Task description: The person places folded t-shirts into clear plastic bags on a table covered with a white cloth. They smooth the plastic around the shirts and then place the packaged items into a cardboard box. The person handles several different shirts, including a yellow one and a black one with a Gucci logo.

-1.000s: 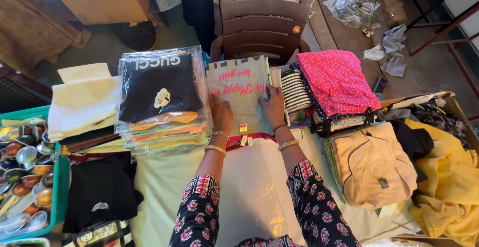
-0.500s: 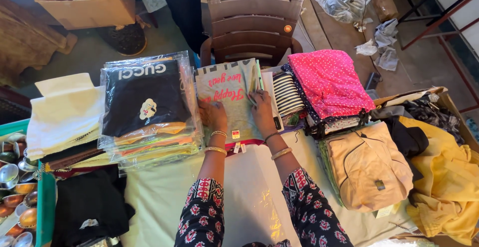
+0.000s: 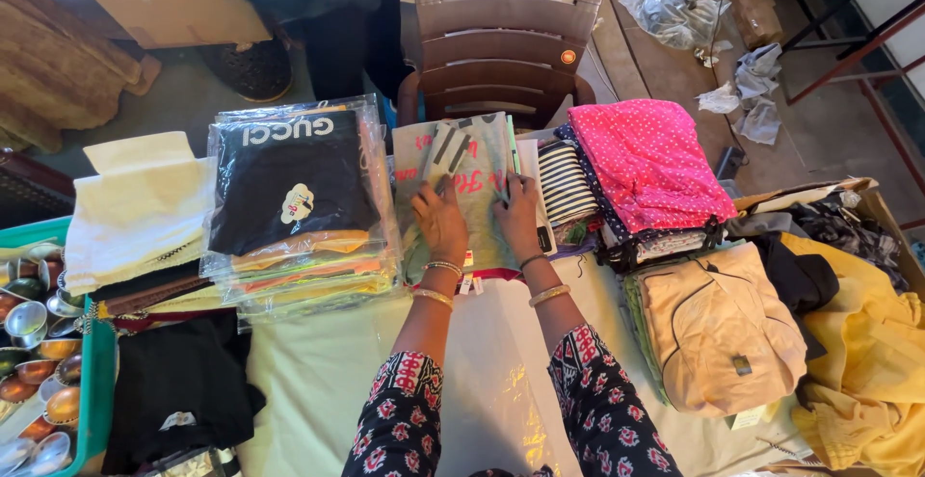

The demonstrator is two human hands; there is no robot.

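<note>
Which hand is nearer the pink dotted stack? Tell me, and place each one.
Right. The right hand lies flat on the packet, only the striped pile between it and the pink dotted stack. The left hand rests on the same packet, farther off.

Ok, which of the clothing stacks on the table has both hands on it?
The middle stack of bagged pale-green garments, in front of the brown chair. The left hand and right hand press on its top; the black-topped stack and pink-topped stack are untouched.

Glossy plastic wrap over matt cloth
</note>
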